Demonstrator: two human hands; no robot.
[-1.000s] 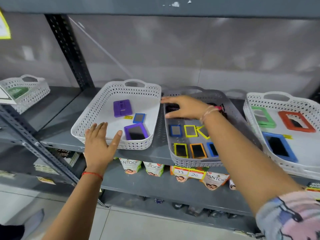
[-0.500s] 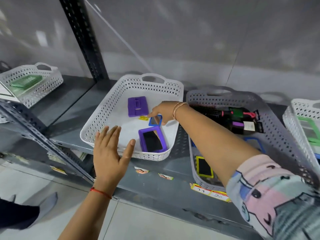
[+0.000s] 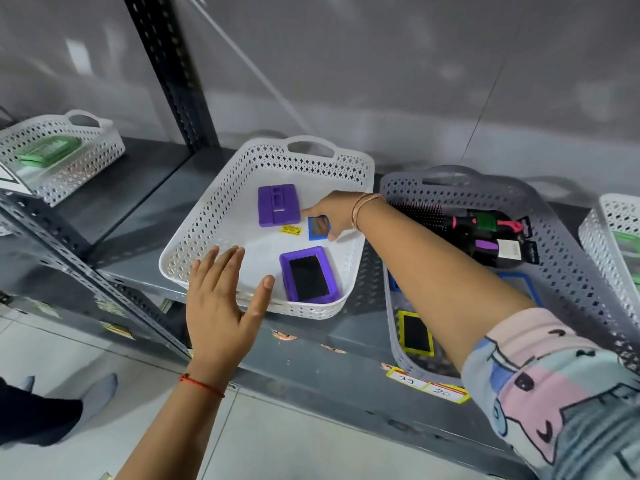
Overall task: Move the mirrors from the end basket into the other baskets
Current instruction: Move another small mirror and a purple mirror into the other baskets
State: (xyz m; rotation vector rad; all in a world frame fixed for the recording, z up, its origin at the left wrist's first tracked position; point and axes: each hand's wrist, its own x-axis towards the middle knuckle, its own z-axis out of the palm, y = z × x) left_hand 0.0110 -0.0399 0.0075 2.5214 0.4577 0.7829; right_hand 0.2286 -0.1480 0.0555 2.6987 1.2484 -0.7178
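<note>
A white basket [image 3: 194, 244] stands mid-shelf. In it lie a purple mirror face down [image 3: 278, 205], a larger purple-framed mirror face up [image 3: 308, 275] and a small blue-framed mirror [image 3: 318, 230]. My right hand [image 3: 337, 211] reaches into this basket and pinches the small blue mirror between thumb and fingers, low over the basket floor. My left hand [image 3: 221, 306] is spread open at the basket's front rim and holds nothing. To the right, a grey basket [image 3: 571, 258] holds a yellow-framed mirror [image 3: 415, 332] and a blue-framed mirror [image 3: 519, 282], partly hidden by my arm.
Hairbrushes [image 3: 485, 230] lie at the back of the grey basket. Another white basket [image 3: 69, 168] with a green item sits far left, beyond a black shelf upright [image 3: 173, 74]. A third white basket [image 3: 609, 230] is cut off at the right edge. A yellow price sticker [image 3: 291, 230] lies in the middle basket.
My right hand moved from the grey basket across into the white basket and settled on the small blue mirror. The view swung left and closer. My left hand stayed at the rim.
</note>
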